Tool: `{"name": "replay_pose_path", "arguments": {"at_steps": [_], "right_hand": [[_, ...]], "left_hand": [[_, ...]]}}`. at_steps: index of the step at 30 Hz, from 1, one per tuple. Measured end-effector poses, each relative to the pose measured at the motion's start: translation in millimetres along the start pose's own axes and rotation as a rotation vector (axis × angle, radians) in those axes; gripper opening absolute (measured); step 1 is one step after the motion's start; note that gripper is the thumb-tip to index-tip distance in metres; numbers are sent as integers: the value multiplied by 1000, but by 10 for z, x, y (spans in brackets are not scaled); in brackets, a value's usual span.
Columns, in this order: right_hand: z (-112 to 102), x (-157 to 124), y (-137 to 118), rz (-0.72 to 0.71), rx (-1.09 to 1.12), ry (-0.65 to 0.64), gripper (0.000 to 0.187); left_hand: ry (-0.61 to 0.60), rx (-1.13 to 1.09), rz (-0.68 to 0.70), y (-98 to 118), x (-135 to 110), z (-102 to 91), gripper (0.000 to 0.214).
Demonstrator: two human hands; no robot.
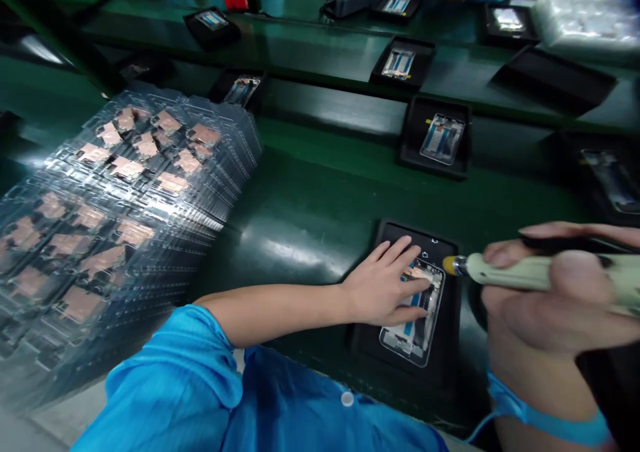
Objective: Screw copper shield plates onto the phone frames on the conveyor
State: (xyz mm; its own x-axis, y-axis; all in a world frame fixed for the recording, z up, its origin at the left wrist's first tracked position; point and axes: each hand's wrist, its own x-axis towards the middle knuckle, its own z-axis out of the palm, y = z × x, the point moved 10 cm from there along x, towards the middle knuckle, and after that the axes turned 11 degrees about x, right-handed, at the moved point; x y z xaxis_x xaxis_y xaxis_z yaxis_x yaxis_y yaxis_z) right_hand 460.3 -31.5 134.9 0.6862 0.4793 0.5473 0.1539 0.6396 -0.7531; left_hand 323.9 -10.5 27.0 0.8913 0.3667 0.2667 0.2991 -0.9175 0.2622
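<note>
My left hand point(383, 287) is open and flat, with the fingers spread, and it presses on a phone point(413, 309) in a black tray point(363, 339). The tray sits on the green counter point(300, 239). The phone's long side points away from me and leans a little to the right. My right hand point(555, 292) is closed tight around a pale green electric screwdriver point(515, 272). The screwdriver lies across my view, and its gold tip point(449, 265) points left, at the phone's upper right corner. The tip is just beside the phone. My left hand is on the phone, so it is the nearer hand.
</note>
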Motion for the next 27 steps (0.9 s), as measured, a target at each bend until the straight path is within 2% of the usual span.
{"name": "replay_pose_path", "arguments": {"at_steps": [2, 4, 13, 16, 27], "right_hand": [[217, -52, 56, -29, 26, -83, 29], [318, -128, 149, -2, 35, -132, 27], [260, -282, 288, 6, 29, -177, 29], [264, -289, 258, -27, 22, -178, 29], [282, -315, 281, -13, 35, -188, 30]], "left_hand": [[-32, 30, -11, 22, -17, 21, 54], [-67, 57, -23, 37, -30, 37, 57], [-164, 85, -52, 38, -38, 75, 60], [-156, 86, -46, 43, -33, 82, 60], [-88, 67, -40, 40, -37, 75, 57]]}}
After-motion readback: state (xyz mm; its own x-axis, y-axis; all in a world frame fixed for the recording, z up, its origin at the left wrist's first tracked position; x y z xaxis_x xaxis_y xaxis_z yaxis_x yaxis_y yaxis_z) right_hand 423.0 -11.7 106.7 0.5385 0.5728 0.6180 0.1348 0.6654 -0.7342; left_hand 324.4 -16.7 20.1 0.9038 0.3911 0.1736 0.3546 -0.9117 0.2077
